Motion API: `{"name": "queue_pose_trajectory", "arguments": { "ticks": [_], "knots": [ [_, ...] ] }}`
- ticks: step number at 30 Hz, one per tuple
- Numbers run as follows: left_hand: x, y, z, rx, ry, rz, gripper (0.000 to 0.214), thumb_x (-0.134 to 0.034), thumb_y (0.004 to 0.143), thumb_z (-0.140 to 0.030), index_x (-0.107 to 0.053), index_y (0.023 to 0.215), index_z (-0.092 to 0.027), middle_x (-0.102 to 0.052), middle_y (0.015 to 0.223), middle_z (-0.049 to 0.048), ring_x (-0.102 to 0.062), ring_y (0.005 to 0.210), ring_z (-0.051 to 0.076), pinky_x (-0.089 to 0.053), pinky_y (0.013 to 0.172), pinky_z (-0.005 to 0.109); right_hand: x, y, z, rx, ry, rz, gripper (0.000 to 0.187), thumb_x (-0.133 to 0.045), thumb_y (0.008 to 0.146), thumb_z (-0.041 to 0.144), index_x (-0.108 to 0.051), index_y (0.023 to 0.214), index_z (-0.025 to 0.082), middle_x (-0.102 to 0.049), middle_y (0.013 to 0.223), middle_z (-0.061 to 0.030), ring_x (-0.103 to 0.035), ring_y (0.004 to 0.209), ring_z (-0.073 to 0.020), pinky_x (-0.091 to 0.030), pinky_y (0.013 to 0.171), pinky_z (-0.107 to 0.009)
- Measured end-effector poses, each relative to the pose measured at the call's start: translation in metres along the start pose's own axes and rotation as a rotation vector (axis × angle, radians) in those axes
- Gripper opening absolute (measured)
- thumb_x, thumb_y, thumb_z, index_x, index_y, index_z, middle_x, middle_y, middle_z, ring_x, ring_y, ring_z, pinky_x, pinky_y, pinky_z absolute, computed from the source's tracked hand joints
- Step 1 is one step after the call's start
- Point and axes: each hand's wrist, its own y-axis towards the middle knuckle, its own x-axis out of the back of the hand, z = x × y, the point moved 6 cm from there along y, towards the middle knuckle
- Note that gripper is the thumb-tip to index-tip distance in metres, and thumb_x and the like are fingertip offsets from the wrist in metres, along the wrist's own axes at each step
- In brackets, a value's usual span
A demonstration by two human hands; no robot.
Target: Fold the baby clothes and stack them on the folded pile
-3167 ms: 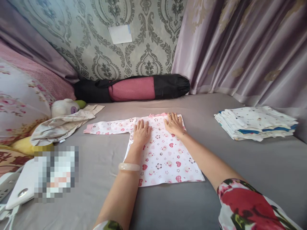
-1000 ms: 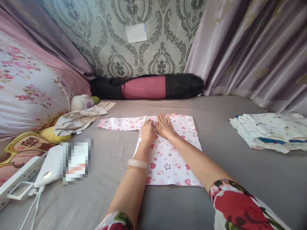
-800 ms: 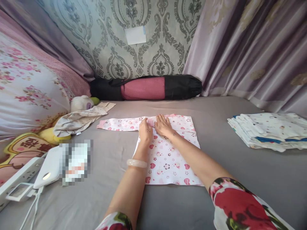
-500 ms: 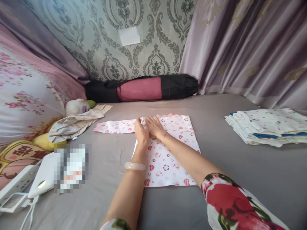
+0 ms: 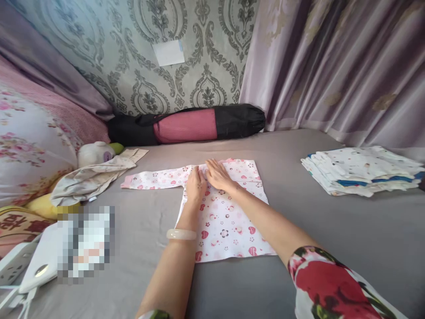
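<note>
A child's long-sleeved top (image 5: 225,232), white with pink hearts and flowers, lies flat on the bed. One sleeve (image 5: 156,179) with a pink cuff stretches out to the left; the right side shows a straight edge, with no sleeve spread there. My left hand (image 5: 196,185), a pale bangle on its wrist, rests on the top near the sleeve's shoulder, its fingers pointing forward and partly hidden. Close beside it, my right hand (image 5: 219,176) lies on the upper part of the top with fingers extended. Neither hand lifts any cloth.
Folded clothes (image 5: 363,170) are stacked at the right. A black and pink long bag (image 5: 186,125) lies along the wall. To the left are a floral pillow (image 5: 29,146), a plush toy (image 5: 94,154), a crumpled beige cloth (image 5: 93,177), a white device (image 5: 46,252) and a power strip (image 5: 16,261).
The view has shifted slightly, so the surroundings sit further left. My right hand has turned a little and its fingers are closer together. Both hands remain on the top.
</note>
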Motion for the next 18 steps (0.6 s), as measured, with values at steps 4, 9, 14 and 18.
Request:
{"name": "queue_pose_trajectory", "arguments": {
  "ticks": [4,9,14,18],
  "knots": [
    [-0.017,-0.006,-0.011,-0.158,0.217,0.156,0.041,-0.037,0.097,-0.03,-0.052,0.13,-0.011,-0.051,0.142,0.0189,-0.043,0.136,0.028,-0.034,0.113,0.045,0.005,-0.021,-0.025,-0.088,-0.121,-0.043,0.058,-0.024,0.1,0.034,-0.032,0.151,0.008,-0.026,0.158,-0.0135,-0.017,0.147,-0.0264,-0.007,0.119,-0.049],
    [-0.023,-0.013,-0.014,-0.182,0.408,0.261,0.044,-0.039,0.097,-0.033,-0.051,0.135,-0.013,-0.038,0.152,0.0179,-0.03,0.143,0.031,-0.028,0.116,0.046,0.001,-0.026,-0.032,-0.109,-0.162,-0.029,0.057,-0.023,0.101,0.036,-0.03,0.152,0.012,-0.027,0.158,-0.0109,-0.017,0.147,-0.0235,-0.007,0.119,-0.048],
    [-0.02,-0.013,-0.013,-0.183,0.433,0.251,0.044,-0.038,0.097,-0.034,-0.051,0.135,-0.014,-0.039,0.152,0.0162,-0.032,0.143,0.028,-0.029,0.116,0.044,0.006,-0.027,-0.035,-0.173,-0.142,-0.064,0.059,-0.025,0.099,0.035,-0.029,0.152,0.007,-0.022,0.16,-0.0124,-0.014,0.148,-0.0235,-0.009,0.119,-0.044],
    [-0.02,-0.013,-0.011,-0.19,0.437,0.235,0.045,-0.038,0.097,-0.035,-0.052,0.135,-0.015,-0.041,0.151,0.0145,-0.033,0.142,0.028,-0.028,0.116,0.042,0.018,-0.038,-0.058,-0.41,-0.165,-0.147,0.064,-0.027,0.098,0.035,-0.024,0.151,0.0,-0.018,0.16,-0.0177,-0.013,0.148,-0.0281,-0.01,0.118,-0.045]
  ]
}}
